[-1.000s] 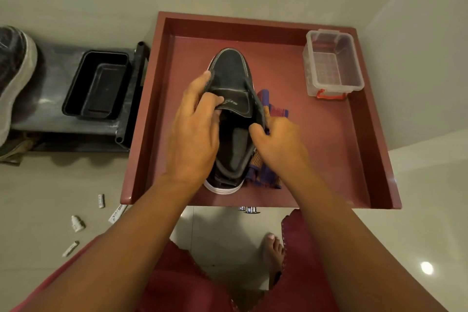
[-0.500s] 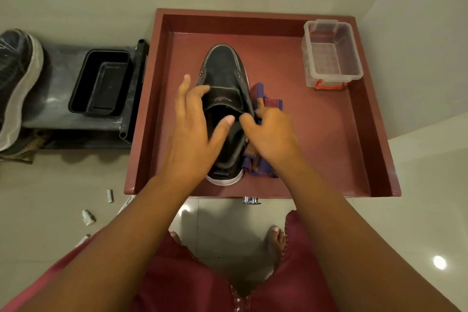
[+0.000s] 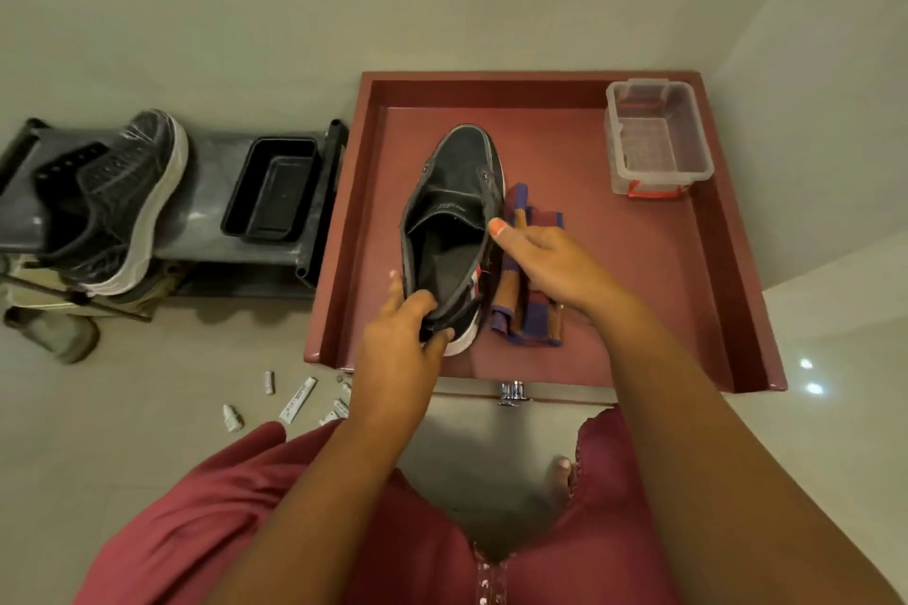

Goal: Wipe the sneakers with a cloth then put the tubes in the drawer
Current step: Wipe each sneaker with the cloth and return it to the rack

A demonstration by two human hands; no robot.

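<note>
The left hand (image 3: 400,339) grips the light, floppy sneaker (image 3: 454,221) by its firmer heel; the right hand (image 3: 545,260) clutches the cloth (image 3: 533,310).

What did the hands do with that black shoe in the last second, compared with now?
The left hand slid from the sneaker's tongue down to the heel, which it now grips, and the sneaker is tipped onto its side. The right hand came off the sneaker's collar and now rests on the striped cloth. The clear box and the tubes on the floor stayed put.
</note>
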